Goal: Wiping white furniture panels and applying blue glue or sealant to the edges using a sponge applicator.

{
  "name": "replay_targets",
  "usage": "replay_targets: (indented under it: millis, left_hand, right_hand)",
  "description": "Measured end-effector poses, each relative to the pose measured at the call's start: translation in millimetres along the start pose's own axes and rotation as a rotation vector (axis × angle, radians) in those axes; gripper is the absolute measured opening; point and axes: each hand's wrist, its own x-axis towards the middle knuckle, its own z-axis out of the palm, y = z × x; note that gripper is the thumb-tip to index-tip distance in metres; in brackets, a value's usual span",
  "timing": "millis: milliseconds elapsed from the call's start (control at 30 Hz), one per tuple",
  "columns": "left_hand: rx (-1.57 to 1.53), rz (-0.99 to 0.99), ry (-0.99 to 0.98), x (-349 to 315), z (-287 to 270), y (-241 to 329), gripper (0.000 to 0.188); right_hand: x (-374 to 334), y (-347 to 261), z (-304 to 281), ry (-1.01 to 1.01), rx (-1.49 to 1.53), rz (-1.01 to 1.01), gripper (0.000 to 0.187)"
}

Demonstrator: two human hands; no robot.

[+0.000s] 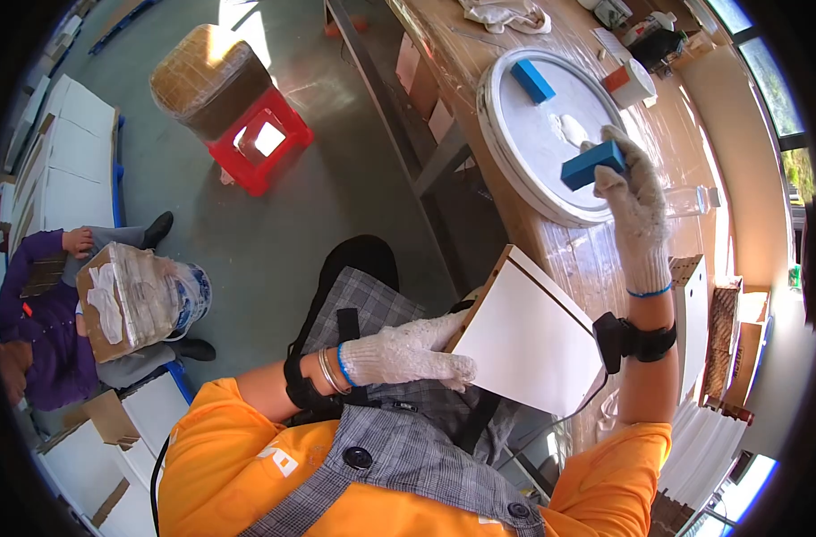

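Observation:
My left hand (408, 353), in a white knit glove, grips the edge of a white panel (538, 336) with brown edges. The panel is tilted across my lap, and the fingers behind it are hidden. In my gloved right hand (639, 192) is a blue rectangular block (590, 166), pinched between thumb and fingers. That hand is over the near right part of a round grey-white lid-like disc (524, 139) on the workbench. A whitish patch (569, 130) shows on the disc. A second blue block (533, 81) lies near its far left edge.
The plastic-covered workbench (453, 54) carries a white cup (629, 83), a clear bottle (687, 201) and a cloth (508, 14). Left stands a red stool (261, 143) with a wrapped box (207, 76). A person in purple (59, 331) sits at far left, beside stacked white panels (77, 166).

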Motion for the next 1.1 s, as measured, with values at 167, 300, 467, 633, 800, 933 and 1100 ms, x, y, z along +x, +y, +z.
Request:
replay_targets:
  millis: [167, 300, 467, 633, 800, 933, 1100]
  left_hand:
    - [0.113, 0.003, 0.042, -0.5, 6.5, 6.3, 0.081]
    - [0.109, 0.021, 0.02, -3.3, 9.1, 10.4, 0.082]
    - [0.194, 0.003, 0.054, -4.3, 11.3, 11.5, 0.081]
    - [0.166, 0.024, 0.041, -2.6, 10.5, 7.2, 0.081]
    - [0.153, 0.046, 0.023, -3.4, 10.0, 6.4, 0.081]
    - [0.162, 0.029, 0.035, -5.0, 11.0, 6.1, 0.079]
    - [0.163, 0.02, 0.03, -4.7, 10.0, 3.1, 0.077]
  right_hand:
    - [-39.2, -31.5, 31.6, -0.274, -0.176, -0.127, 0.046]
    - [-45.4, -35.0, 33.0, -0.326, -0.278, -0.219, 0.044]
    - [-44.8, -33.2, 34.1, -0.326, -0.342, -0.263, 0.044]
    - [-43.6, -35.9, 34.9, -0.343, -0.322, -0.313, 0.046]
    - [-43.4, -41.6, 35.3, -0.311, -0.489, -0.442, 0.047]
    - [-44.2, -43.0, 36.7, -0.336, -0.439, -0.385, 0.046]
    - [-45.6, -41.5, 35.8, -0.309, -0.44, -0.36, 0.045]
